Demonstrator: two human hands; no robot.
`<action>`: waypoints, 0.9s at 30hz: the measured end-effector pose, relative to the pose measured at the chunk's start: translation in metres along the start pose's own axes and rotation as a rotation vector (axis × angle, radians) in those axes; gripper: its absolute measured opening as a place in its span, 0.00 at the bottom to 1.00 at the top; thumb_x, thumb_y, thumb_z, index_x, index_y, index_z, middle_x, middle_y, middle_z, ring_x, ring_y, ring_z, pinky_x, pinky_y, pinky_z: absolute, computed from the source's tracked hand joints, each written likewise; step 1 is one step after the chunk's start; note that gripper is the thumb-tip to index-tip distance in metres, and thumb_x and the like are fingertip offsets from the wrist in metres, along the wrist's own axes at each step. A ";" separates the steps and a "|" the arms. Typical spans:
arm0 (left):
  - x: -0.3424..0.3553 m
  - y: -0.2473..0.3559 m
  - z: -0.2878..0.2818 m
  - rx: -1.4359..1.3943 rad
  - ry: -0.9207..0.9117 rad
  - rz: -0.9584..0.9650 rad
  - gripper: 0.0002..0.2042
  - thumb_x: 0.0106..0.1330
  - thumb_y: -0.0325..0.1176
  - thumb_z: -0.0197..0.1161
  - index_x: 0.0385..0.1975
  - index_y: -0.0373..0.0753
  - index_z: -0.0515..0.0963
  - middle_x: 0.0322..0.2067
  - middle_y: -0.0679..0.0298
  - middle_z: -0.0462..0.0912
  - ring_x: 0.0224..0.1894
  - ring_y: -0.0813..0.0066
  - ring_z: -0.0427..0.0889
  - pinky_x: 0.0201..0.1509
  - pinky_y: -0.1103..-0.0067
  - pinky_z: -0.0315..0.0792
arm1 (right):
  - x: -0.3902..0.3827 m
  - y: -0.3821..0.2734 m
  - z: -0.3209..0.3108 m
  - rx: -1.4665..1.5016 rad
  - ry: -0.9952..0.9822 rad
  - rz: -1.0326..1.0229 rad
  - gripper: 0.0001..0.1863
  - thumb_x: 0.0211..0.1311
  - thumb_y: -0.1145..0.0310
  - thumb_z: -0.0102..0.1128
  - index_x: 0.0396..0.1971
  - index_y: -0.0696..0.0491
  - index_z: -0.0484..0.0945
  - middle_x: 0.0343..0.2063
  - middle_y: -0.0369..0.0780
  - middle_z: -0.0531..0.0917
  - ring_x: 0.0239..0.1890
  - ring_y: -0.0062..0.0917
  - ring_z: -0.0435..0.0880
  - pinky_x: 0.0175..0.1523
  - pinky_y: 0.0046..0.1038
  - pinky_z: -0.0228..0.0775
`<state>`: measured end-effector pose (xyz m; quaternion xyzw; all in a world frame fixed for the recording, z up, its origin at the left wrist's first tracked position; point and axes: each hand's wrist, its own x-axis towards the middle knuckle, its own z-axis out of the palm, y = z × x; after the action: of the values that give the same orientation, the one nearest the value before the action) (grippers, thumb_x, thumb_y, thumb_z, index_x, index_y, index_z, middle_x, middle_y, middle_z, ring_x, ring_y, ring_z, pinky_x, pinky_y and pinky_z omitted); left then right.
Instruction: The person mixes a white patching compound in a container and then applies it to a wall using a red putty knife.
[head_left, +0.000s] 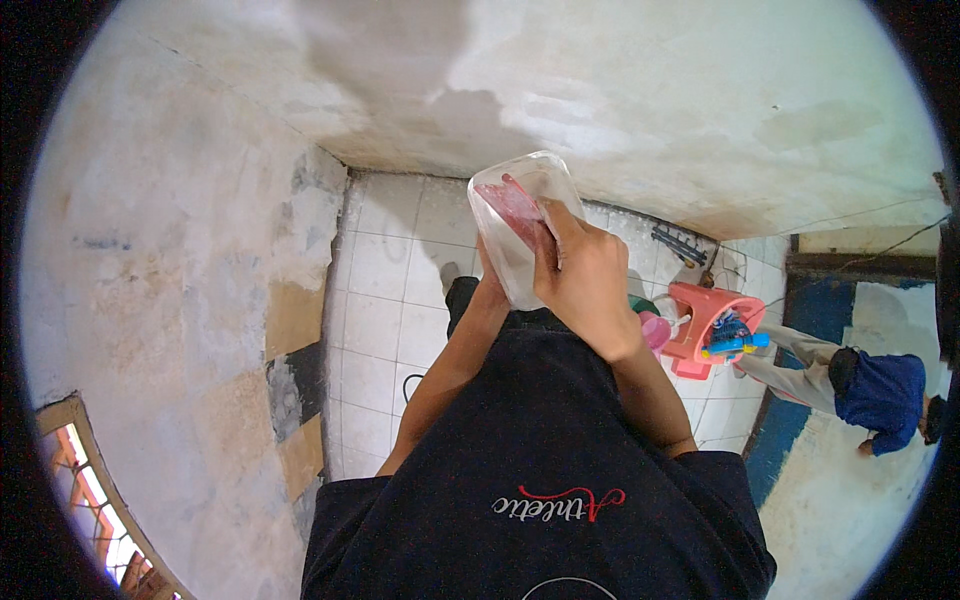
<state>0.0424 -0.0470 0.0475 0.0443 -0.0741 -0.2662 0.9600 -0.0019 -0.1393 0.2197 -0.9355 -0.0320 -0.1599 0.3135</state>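
Note:
Held in front of my chest is a clear plastic tub (pixel 488 222) with rounded corners, tilted away from me. My left hand (pixel 487 292) grips it from the left and below, its fingers mostly hidden behind the tub. Inside the tub lies a flat red scraper (pixel 511 207), smeared with whitish stuff. My right hand (pixel 590 275) pinches the scraper's near end between thumb and fingers, over the tub's right side. How much whitish stuff the tub holds I cannot tell.
A patchy wall (pixel 680 110) rises ahead, another stands on my left. To the right, a pink plastic stool (pixel 683 345) carries blue things, beside a pink cup (pixel 655 330). Dark rods (pixel 680 245) lie on the tiled floor (pixel 375 265). A person in blue (pixel 880 390) stands far right.

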 end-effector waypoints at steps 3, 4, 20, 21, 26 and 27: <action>-0.002 0.004 0.001 0.132 0.092 -0.003 0.27 0.75 0.52 0.42 0.68 0.46 0.57 0.62 0.58 0.68 0.62 0.62 0.69 0.69 0.63 0.63 | 0.003 -0.003 -0.008 -0.013 -0.014 -0.046 0.19 0.52 0.78 0.59 0.46 0.56 0.77 0.24 0.51 0.81 0.24 0.47 0.82 0.28 0.41 0.71; -0.002 0.005 0.003 0.196 0.131 -0.006 0.28 0.74 0.52 0.42 0.69 0.45 0.57 0.62 0.58 0.68 0.63 0.62 0.69 0.69 0.63 0.64 | 0.004 -0.003 -0.009 -0.019 -0.009 -0.057 0.19 0.51 0.78 0.59 0.46 0.55 0.77 0.24 0.50 0.82 0.24 0.46 0.82 0.28 0.41 0.71; 0.001 0.005 0.043 0.144 0.335 -0.036 0.32 0.71 0.61 0.38 0.66 0.45 0.62 0.60 0.58 0.72 0.60 0.63 0.74 0.64 0.66 0.70 | 0.021 -0.005 -0.018 -0.171 -0.003 -0.033 0.18 0.50 0.78 0.59 0.44 0.54 0.79 0.24 0.48 0.82 0.23 0.44 0.82 0.28 0.41 0.72; 0.001 0.006 0.044 0.143 0.326 -0.038 0.32 0.71 0.61 0.38 0.66 0.45 0.62 0.60 0.58 0.72 0.60 0.63 0.74 0.64 0.66 0.70 | 0.021 -0.005 -0.018 -0.179 0.000 -0.028 0.18 0.49 0.78 0.60 0.44 0.54 0.79 0.24 0.48 0.82 0.23 0.45 0.82 0.28 0.41 0.72; 0.000 0.010 0.046 0.165 0.265 -0.079 0.32 0.71 0.61 0.39 0.65 0.44 0.63 0.59 0.58 0.73 0.59 0.62 0.75 0.63 0.66 0.71 | 0.022 0.000 -0.009 -0.149 0.009 -0.091 0.18 0.48 0.78 0.59 0.43 0.54 0.79 0.24 0.47 0.82 0.24 0.44 0.82 0.29 0.41 0.73; 0.001 0.010 0.049 0.206 0.307 -0.085 0.32 0.71 0.62 0.39 0.65 0.43 0.63 0.58 0.57 0.73 0.59 0.62 0.75 0.63 0.66 0.71 | 0.022 0.000 -0.007 -0.150 0.002 -0.102 0.18 0.48 0.78 0.59 0.43 0.54 0.79 0.24 0.47 0.83 0.24 0.44 0.82 0.29 0.41 0.73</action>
<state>0.0404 -0.0409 0.0972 0.1853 0.0482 -0.2876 0.9384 0.0171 -0.1448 0.2319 -0.9533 -0.0671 -0.1785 0.2341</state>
